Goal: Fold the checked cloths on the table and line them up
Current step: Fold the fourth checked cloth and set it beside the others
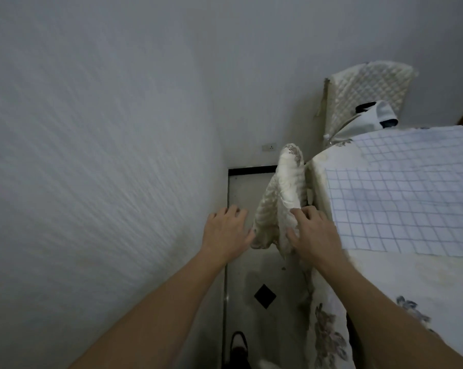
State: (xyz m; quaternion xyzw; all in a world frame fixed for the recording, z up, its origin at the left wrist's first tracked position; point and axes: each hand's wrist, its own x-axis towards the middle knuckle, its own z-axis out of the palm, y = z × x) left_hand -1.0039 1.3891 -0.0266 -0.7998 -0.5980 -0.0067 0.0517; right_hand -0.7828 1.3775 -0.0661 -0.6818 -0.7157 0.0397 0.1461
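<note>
Head view, gap between wall point(92, 155) and table point(384, 275). One shoe point(238, 344) at the bottom edge, one black diamond tile point(265, 296) on the floor. Two hands out over the gap. Left hand point(225, 230) holds nothing, fingers spread and straight, thumb just touching the hem of one quilted cover point(278, 198). Right hand point(314, 235) lies against the cover's other side, fingers near straight, nothing clamped. Cover hangs upright, just beside the table's edge. On the table two of the task's things, both flat and unfolded: near checked cloth point(400, 209), left edge along the table's edge, running near to far; far checked cloth point(422, 145) behind it, touching or overlapping, can't tell. Both cut off at right, so long axis unclear. One socket point(270, 147) low on the far wall, one quilted chair point(368, 89) beyond.
</note>
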